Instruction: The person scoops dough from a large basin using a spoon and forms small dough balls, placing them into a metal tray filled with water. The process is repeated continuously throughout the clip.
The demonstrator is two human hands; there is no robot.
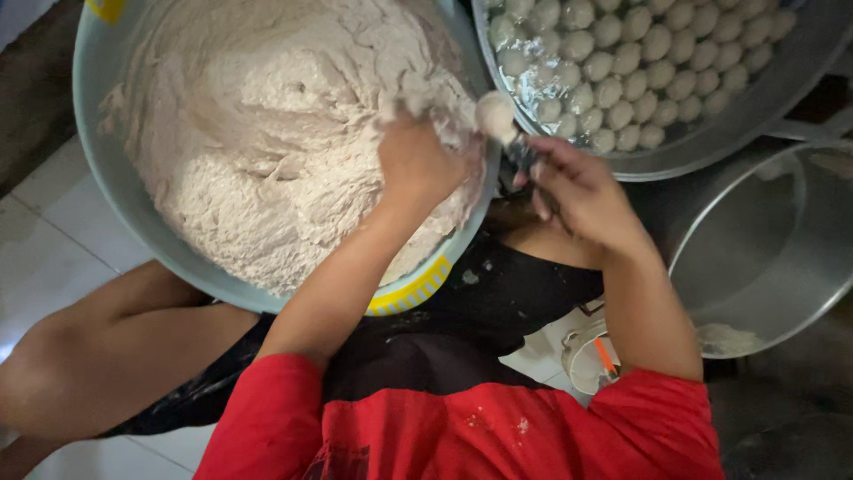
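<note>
Head view: left hand (416,164) clenched into sticky pale grey-white paste mound (267,133), squeezing smooth round ball (495,114) up from fist. Right hand (582,191) grips dark spoon (520,153) just beside ball, placed to scoop it. Wide pale-blue plastic basin (98,178) tilted on lap, paste within reach. Round metal pan (711,147), water, glossy finished balls (640,53), near right hand. Shiny steel pot (764,258) beside.

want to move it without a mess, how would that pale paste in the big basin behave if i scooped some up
The paste probably sticks: it clings to the left hand. It looks soft, holding ragged peaks, so it should sag yet keep shape. The formed ball on the spoon suggests it moulds easily.
</note>
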